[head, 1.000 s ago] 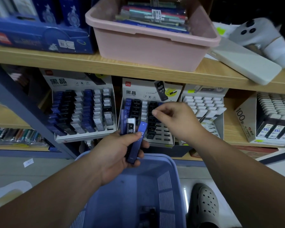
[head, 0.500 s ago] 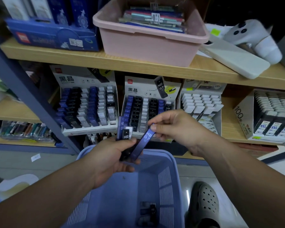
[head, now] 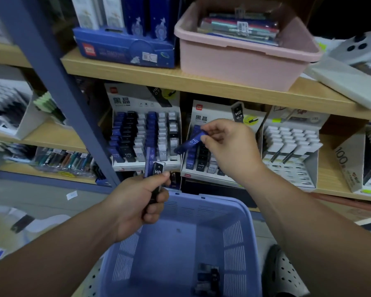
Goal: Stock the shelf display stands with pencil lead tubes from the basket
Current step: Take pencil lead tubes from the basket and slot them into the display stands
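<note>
**Inspector:** Nearest item first. The basket?

**Assistant:** Lilac-blue slotted plastic basket (head: 234,243), nearly emptied. A small cluster of dark lead tubes (head: 208,277) lies on its floor, toward the near side.

**Inspector:** The hands?

**Assistant:** The left hand (head: 135,202) is curled round a reserve bundle above the basket's far rim: a black tube (head: 158,170) lettered "HB", with a blue one beside it. The right hand (head: 225,146) pinches one dark blue plastic lead tube (head: 191,143), printed "HB 0.7", between thumb and fingertips.

**Inspector:** What has changed?

**Assistant:** Half a second ago that tube was only being drawn from the left hand's bundle. It is now clear of it and raised, tilted, before the blue left column of the right-hand white card display stand (head: 212,166). I judge that slotting it there comes next.

**Inspector:** Legible markings beyond?

**Assistant:** That stand's header reads "黑晶" and "HB 0.7". The left-hand stand (head: 146,133) carries "黑晶" too. Far right, a white carton (head: 341,157) shows "100".
</note>
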`<action>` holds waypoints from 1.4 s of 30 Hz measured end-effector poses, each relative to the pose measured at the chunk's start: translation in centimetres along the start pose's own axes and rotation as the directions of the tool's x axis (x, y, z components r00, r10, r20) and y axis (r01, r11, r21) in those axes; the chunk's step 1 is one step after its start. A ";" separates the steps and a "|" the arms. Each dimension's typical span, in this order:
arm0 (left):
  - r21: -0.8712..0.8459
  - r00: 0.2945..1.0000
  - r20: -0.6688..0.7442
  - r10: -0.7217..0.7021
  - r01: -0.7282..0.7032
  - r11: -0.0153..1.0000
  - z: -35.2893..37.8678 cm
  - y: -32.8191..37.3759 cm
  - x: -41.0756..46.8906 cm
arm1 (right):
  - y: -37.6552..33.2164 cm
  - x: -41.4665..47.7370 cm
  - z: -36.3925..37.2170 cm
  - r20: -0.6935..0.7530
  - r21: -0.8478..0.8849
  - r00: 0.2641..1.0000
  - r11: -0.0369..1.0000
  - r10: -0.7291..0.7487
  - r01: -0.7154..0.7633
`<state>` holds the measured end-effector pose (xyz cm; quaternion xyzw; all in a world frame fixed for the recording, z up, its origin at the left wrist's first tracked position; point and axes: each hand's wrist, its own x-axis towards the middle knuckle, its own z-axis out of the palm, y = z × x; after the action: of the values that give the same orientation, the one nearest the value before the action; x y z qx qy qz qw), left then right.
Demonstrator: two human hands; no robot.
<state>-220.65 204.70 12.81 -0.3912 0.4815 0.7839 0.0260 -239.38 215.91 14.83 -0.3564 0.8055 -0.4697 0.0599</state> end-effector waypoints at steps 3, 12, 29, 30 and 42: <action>-0.011 0.999 -0.047 0.015 -0.016 1.000 -1.1 0.1 0.2 | -0.1 0.1 1.8 0.032 -0.143 0.986 0.976 -0.163 0.166; -0.058 0.999 0.016 -0.052 0.052 0.997 -2.8 0.4 0.5 | 1.3 1.8 3.9 0.112 -0.249 0.951 0.918 -0.289 0.308; -0.122 0.997 0.028 -0.071 0.074 0.990 -2.7 0.6 0.3 | 0.7 2.4 4.9 0.168 -0.263 0.922 0.885 -0.350 0.384; -0.121 0.997 0.026 -0.070 0.073 0.990 -2.8 0.6 0.3 | 0.7 2.5 4.7 0.169 -0.268 0.923 0.885 -0.346 0.381; -0.116 0.996 0.068 -0.060 0.067 0.991 -2.9 1.0 -0.1 | 0.9 2.0 5.4 0.253 -0.330 0.895 0.836 -0.368 0.437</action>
<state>-219.29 201.94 12.91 -0.3819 0.4206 0.8218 0.0434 -239.04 211.06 11.64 -0.5637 0.7785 -0.2732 -0.0385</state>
